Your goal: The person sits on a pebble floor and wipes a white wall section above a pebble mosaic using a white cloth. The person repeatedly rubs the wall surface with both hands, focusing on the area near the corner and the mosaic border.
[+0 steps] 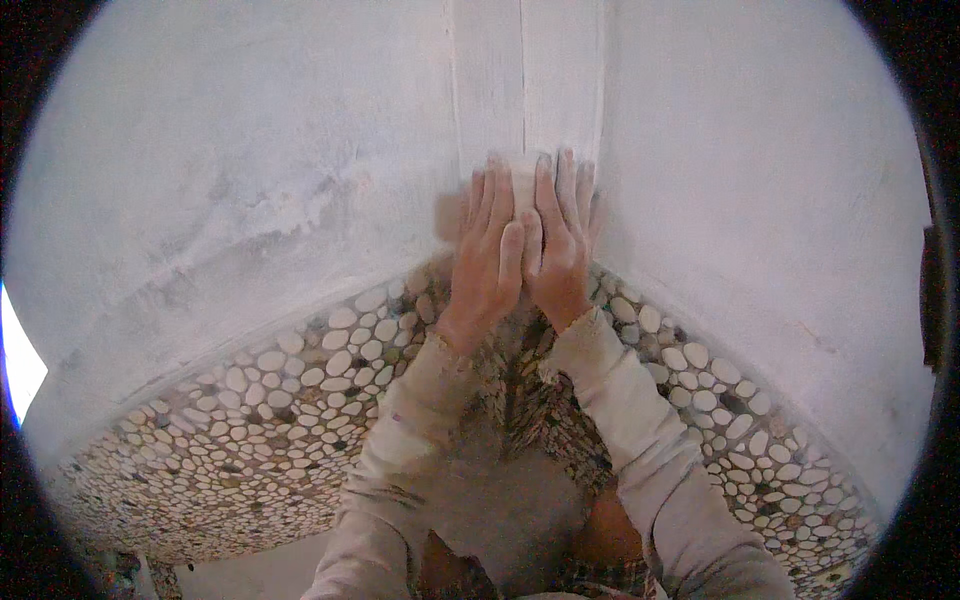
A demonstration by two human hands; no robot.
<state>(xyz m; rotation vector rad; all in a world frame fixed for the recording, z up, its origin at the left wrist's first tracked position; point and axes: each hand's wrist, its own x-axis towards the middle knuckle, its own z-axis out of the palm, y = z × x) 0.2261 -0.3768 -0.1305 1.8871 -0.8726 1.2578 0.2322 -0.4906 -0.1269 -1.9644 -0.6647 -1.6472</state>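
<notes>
Both hands reach up into the wall corner, side by side. My left hand lies with its fingers stretched flat against the left side of the white vertical corner trim. Against the trim's right side, my right hand lies the same way, its fingertips dusted white. The two thumbs are close together. A pale cream piece shows in the gap between the hands; its kind and extent are hidden by the fingers. A brownish patch beside the left hand may be a shadow or a sheet edge.
Smooth whitish walls stand at left and right, the left one with grey smears. Below them run bands of set pebbles, continuing at right. A dark upright object is at the far right edge.
</notes>
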